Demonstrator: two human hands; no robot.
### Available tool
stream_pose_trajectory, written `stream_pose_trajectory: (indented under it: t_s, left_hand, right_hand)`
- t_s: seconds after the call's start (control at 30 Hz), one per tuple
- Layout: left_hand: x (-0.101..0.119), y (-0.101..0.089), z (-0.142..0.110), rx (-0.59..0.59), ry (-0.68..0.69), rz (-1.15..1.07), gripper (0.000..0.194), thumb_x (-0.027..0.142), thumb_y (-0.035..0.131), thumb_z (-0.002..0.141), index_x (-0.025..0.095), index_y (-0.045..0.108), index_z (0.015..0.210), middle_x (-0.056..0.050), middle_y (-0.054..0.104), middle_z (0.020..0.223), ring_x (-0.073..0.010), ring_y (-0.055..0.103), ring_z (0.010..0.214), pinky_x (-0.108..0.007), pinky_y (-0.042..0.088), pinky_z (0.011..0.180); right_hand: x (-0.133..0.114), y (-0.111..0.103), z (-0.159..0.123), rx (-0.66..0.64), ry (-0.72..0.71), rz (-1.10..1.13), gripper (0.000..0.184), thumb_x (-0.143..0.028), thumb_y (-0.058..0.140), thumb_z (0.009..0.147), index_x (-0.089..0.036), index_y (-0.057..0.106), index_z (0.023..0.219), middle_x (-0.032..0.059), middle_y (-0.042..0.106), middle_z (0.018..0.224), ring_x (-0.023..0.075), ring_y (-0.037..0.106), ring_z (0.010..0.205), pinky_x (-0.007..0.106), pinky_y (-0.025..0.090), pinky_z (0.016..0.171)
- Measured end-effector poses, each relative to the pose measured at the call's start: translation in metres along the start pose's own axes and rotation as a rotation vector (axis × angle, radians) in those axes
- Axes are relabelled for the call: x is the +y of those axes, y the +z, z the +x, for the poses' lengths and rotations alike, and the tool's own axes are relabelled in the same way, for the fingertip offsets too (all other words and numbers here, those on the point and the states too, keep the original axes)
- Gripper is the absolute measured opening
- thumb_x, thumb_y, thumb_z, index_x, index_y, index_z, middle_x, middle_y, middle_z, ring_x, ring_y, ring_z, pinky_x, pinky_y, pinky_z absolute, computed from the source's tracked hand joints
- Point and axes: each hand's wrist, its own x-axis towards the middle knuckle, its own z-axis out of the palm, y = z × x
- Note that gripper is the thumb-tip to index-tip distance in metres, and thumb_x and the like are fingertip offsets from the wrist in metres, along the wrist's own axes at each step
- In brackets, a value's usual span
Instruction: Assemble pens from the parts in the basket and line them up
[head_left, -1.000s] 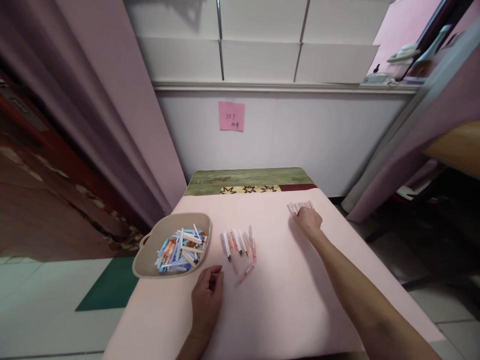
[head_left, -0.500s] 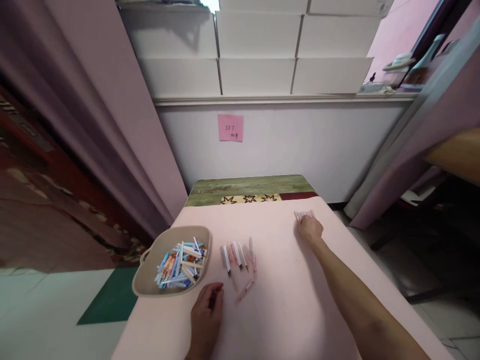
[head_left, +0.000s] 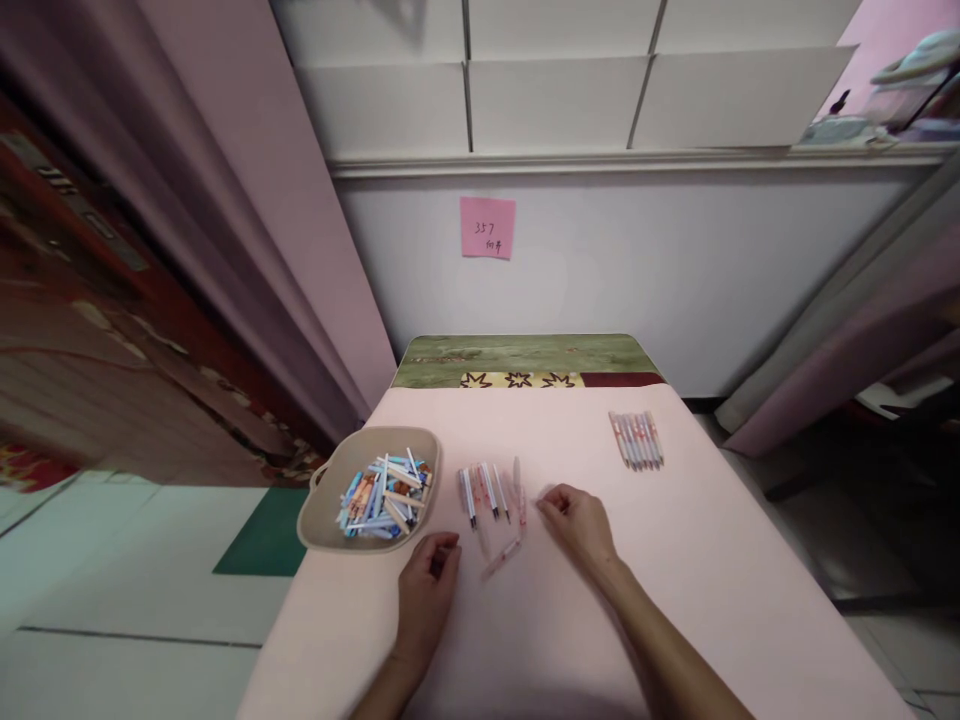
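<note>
My right hand (head_left: 581, 525) is over the pink cloth, thumb and fingers drawn together, with nothing visible in them. Just left of its fingertips lie clear pen barrels (head_left: 503, 556) with pink marks. Beside these barrels are several slim pen refills (head_left: 470, 497) with dark tips. My left hand (head_left: 430, 590) rests on the cloth with loosely curled fingers, holding nothing that I can see. It is close to the near side of a beige basket (head_left: 315, 520) full of blue, white and tan pen parts. At the far right, several pens (head_left: 636, 440) lie side by side in a row.
A pink cloth (head_left: 720, 590) covers most of the table, whose green patterned far end (head_left: 525, 350) shows. Behind it is a white wall with a pink note (head_left: 487, 228). Purple curtains hang on both sides.
My right hand has left the row of pens and moved left and nearer, towards the loose pen parts. The whole row is now uncovered. The view has shifted; my left hand stays by the basket.
</note>
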Motion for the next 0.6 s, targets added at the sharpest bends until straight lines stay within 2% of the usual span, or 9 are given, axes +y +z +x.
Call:
stream_pose_trajectory:
  t_s: [0.07,0.17,0.4,0.6]
  left_hand:
    - [0.006,0.001,0.003,-0.024,-0.021,-0.021,0.019,0.035,0.059,0.077,0.020,0.066,0.085,-0.003,0.068,0.077,-0.0182,0.062,0.066,-0.030,0.050,0.065]
    - [0.012,0.005,0.007,-0.083,-0.021,-0.048,0.017,0.034,0.059,0.076,0.019,0.066,0.081,-0.003,0.066,0.074,-0.0172,0.060,0.063,-0.029,0.048,0.062]
    - [0.012,0.015,0.018,-0.130,0.014,-0.023,0.015,0.032,0.057,0.076,0.019,0.063,0.077,-0.001,0.064,0.069,-0.0170,0.058,0.062,-0.028,0.045,0.060]
    - [0.013,0.029,0.025,-0.133,0.030,0.038,0.012,0.033,0.056,0.076,0.021,0.056,0.078,0.001,0.061,0.066,-0.0177,0.058,0.061,-0.028,0.043,0.058]
  right_hand:
    - [-0.014,0.014,-0.009,-0.050,-0.022,0.036,0.018,-0.033,0.056,0.079,-0.022,0.068,0.070,-0.0003,0.068,0.065,0.0147,0.061,0.061,0.023,0.040,0.059]
    - [-0.029,0.023,-0.014,-0.096,-0.044,0.020,0.017,-0.030,0.056,0.080,-0.022,0.069,0.073,0.0004,0.069,0.069,0.0151,0.061,0.065,0.023,0.041,0.062]
    - [-0.024,0.015,-0.013,-0.018,0.003,-0.104,0.013,-0.024,0.056,0.079,-0.022,0.069,0.076,0.0008,0.069,0.076,0.0149,0.061,0.070,0.022,0.039,0.064]
    - [-0.038,0.019,-0.016,-0.087,-0.037,-0.254,0.016,-0.023,0.055,0.081,-0.024,0.071,0.082,0.0005,0.071,0.082,0.0146,0.064,0.075,0.021,0.041,0.067]
